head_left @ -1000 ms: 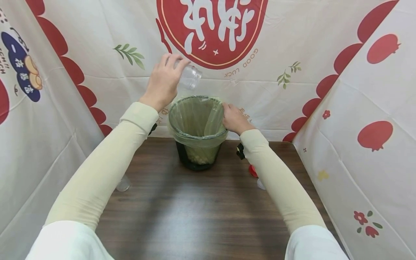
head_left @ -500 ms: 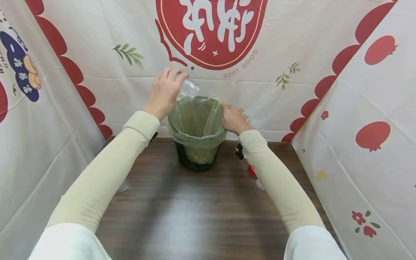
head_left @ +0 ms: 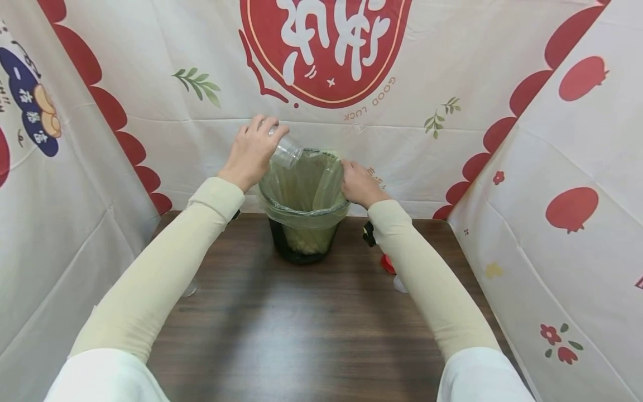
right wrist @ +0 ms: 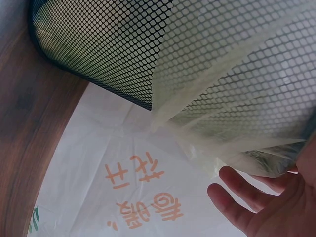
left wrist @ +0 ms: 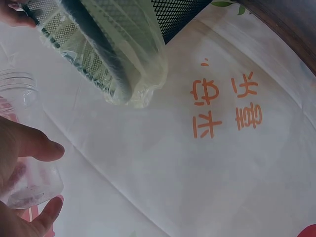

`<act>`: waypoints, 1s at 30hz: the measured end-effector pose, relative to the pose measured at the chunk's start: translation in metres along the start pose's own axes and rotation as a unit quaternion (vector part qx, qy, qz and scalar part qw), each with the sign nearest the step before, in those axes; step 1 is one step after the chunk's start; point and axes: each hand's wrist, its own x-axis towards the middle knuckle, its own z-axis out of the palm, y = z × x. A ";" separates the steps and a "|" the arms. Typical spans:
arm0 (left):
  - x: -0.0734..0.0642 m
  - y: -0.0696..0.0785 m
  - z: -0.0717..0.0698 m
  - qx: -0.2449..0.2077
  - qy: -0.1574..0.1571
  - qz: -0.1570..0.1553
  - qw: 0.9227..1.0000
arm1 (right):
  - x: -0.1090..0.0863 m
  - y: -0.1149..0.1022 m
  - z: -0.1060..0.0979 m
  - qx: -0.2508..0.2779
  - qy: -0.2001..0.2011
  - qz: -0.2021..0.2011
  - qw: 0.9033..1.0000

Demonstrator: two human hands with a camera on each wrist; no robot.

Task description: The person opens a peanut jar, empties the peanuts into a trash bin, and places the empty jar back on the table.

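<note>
A clear plastic jar (head_left: 287, 152) with a threaded neck is in my left hand (head_left: 251, 151), tipped mouth-down at the left rim of a dark mesh trash can (head_left: 280, 243). The left wrist view shows my thumb and fingers around the jar (left wrist: 42, 177), with some pinkish specks near its base. A pale green translucent bag (head_left: 281, 212) lines the can and folds over its rim. My right hand (head_left: 363, 184) grips the can's right rim through the bag. In the right wrist view, some of that hand's fingers (right wrist: 227, 197) stand off the bag.
The can stands at the back edge of a brown wooden table (head_left: 301, 335). Beside my right forearm lie a red round piece (head_left: 387, 264) and a small clear item (head_left: 400, 285). A clear item (head_left: 191, 288) sits by my left forearm. Printed cloth (head_left: 166, 100) encloses the back and sides.
My left hand has lowered the jar from above the can down to its rim, and the jar tilts further down. The right hand keeps its place on the rim.
</note>
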 end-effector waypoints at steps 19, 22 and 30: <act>-0.002 -0.004 -0.012 -0.032 -0.001 -0.037 0.999 | 0.005 0.007 -0.012 0.027 0.008 -0.009 1.000; -0.002 -0.005 -0.015 -0.047 0.010 -0.050 0.998 | 0.004 0.008 -0.018 0.043 0.018 -0.010 0.999; -0.007 -0.008 -0.020 -0.116 0.027 -0.100 0.988 | -0.006 0.014 -0.034 0.067 0.054 -0.024 0.996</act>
